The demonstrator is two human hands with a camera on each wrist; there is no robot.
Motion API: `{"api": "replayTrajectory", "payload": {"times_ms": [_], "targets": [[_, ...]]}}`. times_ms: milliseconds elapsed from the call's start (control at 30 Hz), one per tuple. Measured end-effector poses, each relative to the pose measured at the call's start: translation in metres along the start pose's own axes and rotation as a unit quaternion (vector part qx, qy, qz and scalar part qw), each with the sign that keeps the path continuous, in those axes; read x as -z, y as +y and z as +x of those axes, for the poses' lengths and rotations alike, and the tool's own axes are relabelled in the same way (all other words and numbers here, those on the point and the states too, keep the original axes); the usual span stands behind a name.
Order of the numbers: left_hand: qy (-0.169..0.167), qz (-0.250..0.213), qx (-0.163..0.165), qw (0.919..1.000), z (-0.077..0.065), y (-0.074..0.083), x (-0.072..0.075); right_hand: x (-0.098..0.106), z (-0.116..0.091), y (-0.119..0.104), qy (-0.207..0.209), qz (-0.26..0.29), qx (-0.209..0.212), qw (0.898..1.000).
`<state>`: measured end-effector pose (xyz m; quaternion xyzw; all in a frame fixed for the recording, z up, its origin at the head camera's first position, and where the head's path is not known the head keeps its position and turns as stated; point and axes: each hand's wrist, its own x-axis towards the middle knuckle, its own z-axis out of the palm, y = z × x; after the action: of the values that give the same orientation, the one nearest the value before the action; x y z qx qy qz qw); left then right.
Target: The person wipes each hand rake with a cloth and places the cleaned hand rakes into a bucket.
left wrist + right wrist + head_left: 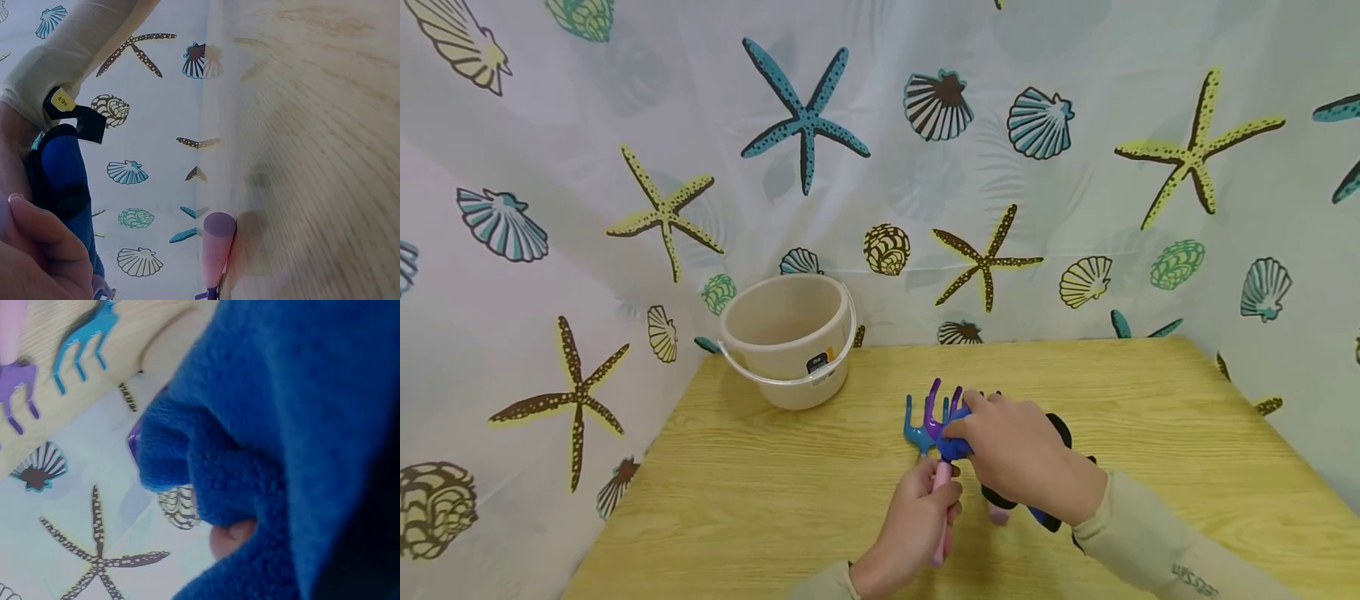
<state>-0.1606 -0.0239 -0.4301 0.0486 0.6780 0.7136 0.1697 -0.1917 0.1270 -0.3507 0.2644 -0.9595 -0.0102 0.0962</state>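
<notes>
My left hand grips the pink handle of a small hand fork with purple tines, held above the table. With my right hand I hold a fluffy blue cloth bunched around part of the fork's purple head. In the right wrist view the cloth covers most of that head; a purple edge and one fingertip show. Behind my left hand lies a teal hand fork on the table. Another purple fork lies beside it, its pink handle partly hidden in the head view.
A cream bucket with its handle hanging at the front stands at the table's back left. The wood-patterned table ends at a curtain printed with shells and starfish. A black strap is on my right wrist.
</notes>
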Motion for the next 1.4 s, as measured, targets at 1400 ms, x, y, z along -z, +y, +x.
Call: {"api": "replayTrajectory", "payload": {"times_ms": [1400], "targets": [[-0.003,-0.021,0.017,0.9996,0.004,-0.002,0.007,-0.014,-0.004,0.0,0.019,0.034,0.013,0.999]]}}
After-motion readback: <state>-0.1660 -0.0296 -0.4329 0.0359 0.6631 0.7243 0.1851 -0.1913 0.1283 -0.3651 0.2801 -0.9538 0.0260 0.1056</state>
